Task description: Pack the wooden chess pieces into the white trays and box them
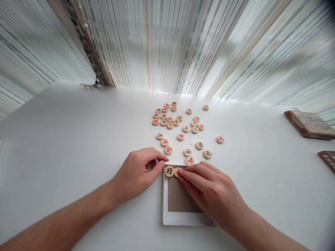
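Observation:
A shallow white box [188, 219] with a brown inside lies on the table in front of me. In its far left corner sits a round Chinese chess piece [169, 171] with a black character. Touching it on the right is a chess piece with a red character [177, 172], partly covered by the fingers of my right hand [213, 188], which pinch it. My left hand [140, 170] has thumb and forefinger pressed together at the box's far left corner, apparently gripping its rim. Beyond the far rim lies another red-character piece [190, 160].
Several more chess pieces [170, 119], red and black, are scattered across the white table [117, 125] beyond the box. At the right edge lie a brown-edged box or book [310, 123] and a second brown object [328, 159]. A striped curtain [162, 45] hangs behind.

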`<state>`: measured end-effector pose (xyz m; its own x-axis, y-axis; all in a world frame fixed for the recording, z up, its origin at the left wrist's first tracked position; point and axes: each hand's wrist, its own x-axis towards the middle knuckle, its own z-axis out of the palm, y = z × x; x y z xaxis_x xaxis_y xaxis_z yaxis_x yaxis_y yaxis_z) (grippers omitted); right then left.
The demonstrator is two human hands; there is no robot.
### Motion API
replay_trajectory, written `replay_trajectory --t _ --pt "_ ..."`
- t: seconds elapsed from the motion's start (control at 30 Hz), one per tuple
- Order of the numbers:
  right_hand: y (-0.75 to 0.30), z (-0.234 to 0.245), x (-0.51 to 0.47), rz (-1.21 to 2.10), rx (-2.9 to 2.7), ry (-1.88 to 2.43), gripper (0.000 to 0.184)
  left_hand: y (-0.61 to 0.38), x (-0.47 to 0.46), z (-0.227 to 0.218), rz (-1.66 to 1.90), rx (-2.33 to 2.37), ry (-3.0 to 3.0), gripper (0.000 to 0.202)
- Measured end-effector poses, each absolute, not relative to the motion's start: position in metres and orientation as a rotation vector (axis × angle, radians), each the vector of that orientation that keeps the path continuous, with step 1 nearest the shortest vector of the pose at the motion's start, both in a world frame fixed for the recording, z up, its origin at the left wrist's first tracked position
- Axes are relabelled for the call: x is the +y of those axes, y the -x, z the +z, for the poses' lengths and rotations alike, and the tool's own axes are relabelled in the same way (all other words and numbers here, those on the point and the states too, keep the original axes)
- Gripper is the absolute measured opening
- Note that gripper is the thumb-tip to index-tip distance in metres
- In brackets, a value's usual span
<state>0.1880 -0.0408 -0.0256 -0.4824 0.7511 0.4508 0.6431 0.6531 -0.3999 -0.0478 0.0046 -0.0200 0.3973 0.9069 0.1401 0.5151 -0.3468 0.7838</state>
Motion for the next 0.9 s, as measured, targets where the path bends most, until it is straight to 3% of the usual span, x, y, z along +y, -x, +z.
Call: replay_trajectory --t 0.9 --pt "-0.1853 -0.0283 -0.0422 0.23 -2.248 1.07 0.019 0.0488 0.0057 -0.0186 0.696 1.215 -2.012 0.02"
